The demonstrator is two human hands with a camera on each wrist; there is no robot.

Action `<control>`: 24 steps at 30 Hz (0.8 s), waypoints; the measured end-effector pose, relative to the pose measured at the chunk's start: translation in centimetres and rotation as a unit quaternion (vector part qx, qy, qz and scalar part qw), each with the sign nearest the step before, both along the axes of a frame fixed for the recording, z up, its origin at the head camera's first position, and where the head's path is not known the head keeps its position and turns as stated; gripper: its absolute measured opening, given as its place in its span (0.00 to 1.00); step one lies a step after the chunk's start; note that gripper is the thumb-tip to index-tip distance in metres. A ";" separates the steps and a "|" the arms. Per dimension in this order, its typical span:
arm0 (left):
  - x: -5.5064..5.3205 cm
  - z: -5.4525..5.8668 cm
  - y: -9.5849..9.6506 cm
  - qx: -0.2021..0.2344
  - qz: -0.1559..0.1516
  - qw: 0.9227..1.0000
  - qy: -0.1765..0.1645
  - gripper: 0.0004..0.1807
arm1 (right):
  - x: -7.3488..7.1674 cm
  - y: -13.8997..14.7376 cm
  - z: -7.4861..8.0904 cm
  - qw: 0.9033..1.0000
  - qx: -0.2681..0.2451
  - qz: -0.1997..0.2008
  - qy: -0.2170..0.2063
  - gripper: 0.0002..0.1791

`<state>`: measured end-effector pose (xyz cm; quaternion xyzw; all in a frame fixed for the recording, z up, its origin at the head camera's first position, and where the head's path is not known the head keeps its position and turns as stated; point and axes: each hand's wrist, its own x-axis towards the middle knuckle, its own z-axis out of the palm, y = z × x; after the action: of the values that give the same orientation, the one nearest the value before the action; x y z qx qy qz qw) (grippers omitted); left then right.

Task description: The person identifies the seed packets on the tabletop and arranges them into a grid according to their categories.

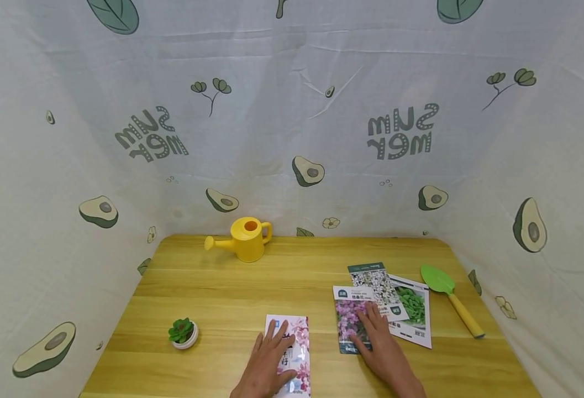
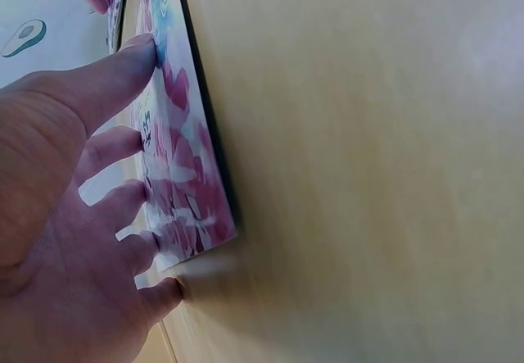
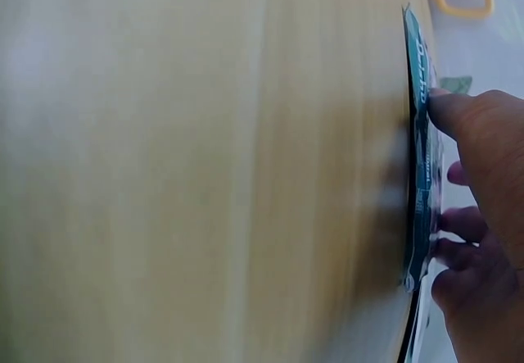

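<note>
A white seed packet (image 1: pixel 300 354) printed with pink flowers lies on the wooden table, and my left hand (image 1: pixel 264 362) rests on it with fingers spread. In the left wrist view the thumb (image 2: pixel 123 76) and fingertips touch its face, while the little finger reaches the tabletop past its edge. My right hand (image 1: pixel 383 351) rests, fingers spread, on a seed packet (image 1: pixel 345 315) with purple-pink flowers. The right wrist view has the thumb pressing on that packet's teal end (image 3: pixel 419 76). Partly beneath it lies a white-flower packet (image 1: pixel 373 282), overlapping a green-leaf packet (image 1: pixel 418 309).
A yellow watering can (image 1: pixel 248 243) stands at the back left of the table (image 1: pixel 212 293). Nearer, on the left, is a small potted succulent (image 1: pixel 181 331). A green trowel (image 1: pixel 451 293) with a yellow handle lies at the right. Avocado-print cloth (image 1: pixel 282 127) hangs around the back and sides.
</note>
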<state>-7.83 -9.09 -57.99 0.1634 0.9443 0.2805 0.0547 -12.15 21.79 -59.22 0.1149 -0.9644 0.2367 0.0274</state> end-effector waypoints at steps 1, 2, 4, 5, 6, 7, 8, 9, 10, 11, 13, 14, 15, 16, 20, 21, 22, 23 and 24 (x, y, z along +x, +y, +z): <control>0.0 -0.1 0.0 -0.001 0.000 1.000 0.001 0.39 | 0.0 0.0 0.0 1.000 -0.001 0.000 0.000 0.37; 0.0 -0.1 0.0 0.000 0.000 1.000 0.001 0.39 | 0.1 -0.1 0.0 1.000 -0.002 0.001 0.002 0.38; 0.0 -0.1 0.0 0.003 0.000 1.000 -0.001 0.39 | 0.2 -0.2 -0.1 1.000 -0.006 0.002 0.006 0.37; -0.1 -0.2 0.0 0.003 0.001 1.000 -0.002 0.39 | 0.2 -0.2 -0.1 1.000 -0.009 0.004 0.012 0.37; -0.1 -0.2 0.0 0.004 0.001 1.000 -0.002 0.39 | 0.3 -0.3 -0.1 1.000 -0.010 0.005 0.016 0.37; -0.1 -0.2 0.0 0.004 0.001 1.000 -0.001 0.39 | 0.3 -0.4 -0.1 1.000 -0.011 0.005 0.021 0.37; -0.1 -0.2 0.0 0.005 0.001 1.000 -0.001 0.39 | 0.4 -0.4 -0.2 1.000 -0.013 0.006 0.026 0.37; -0.1 -0.2 0.0 0.005 0.002 1.000 0.000 0.39 | 0.4 -0.4 -0.2 0.999 -0.015 0.006 0.030 0.36; -0.1 -0.2 0.0 0.005 0.002 1.000 0.001 0.39 | 0.5 -0.5 -0.2 0.999 -0.017 0.008 0.034 0.37; -0.2 -0.2 0.1 0.003 0.002 1.000 0.001 0.39 | 0.5 -0.5 -0.3 0.999 -0.019 0.010 0.039 0.36; -0.2 -0.2 0.1 0.001 0.001 1.000 0.001 0.39 | 0.6 -0.6 -0.3 0.999 -0.020 0.010 0.039 0.36; -0.1 -0.3 0.1 0.000 0.001 1.000 0.001 0.39 | 0.7 -0.6 -0.3 0.999 -0.021 0.010 0.040 0.36; -0.1 -0.3 0.1 -0.001 0.001 1.000 0.000 0.39 | 0.7 -0.6 -0.3 0.999 -0.021 0.011 0.037 0.37; -0.1 -0.3 0.1 -0.001 0.001 1.000 -0.001 0.39 | 0.8 -0.6 -0.3 0.999 -0.022 0.011 0.035 0.37; -0.2 -0.2 0.2 -0.003 0.003 1.000 -0.002 0.39 | 0.9 -0.6 -0.4 0.999 -0.021 0.011 0.022 0.37; -0.2 -0.3 0.2 -0.004 0.004 1.000 -0.002 0.39 | 0.9 -0.7 -0.4 1.000 -0.021 0.011 0.018 0.37; -0.2 -0.2 0.2 -0.004 0.004 1.000 -0.002 0.39 | 0.9 -0.7 -0.4 1.000 -0.021 0.011 0.017 0.37; -0.2 -0.3 0.2 -0.005 0.004 1.000 0.000 0.39 | 0.9 -0.7 -0.4 1.000 -0.020 0.011 0.015 0.37; -0.1 -0.2 0.2 -0.005 0.003 1.000 0.001 0.39 | 0.9 -0.7 -0.4 1.000 -0.019 0.011 0.013 0.37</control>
<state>-7.98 -8.90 -58.24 0.1604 0.9462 0.2760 0.0535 -11.24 21.05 -59.66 0.1280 -0.9579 0.2538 0.0394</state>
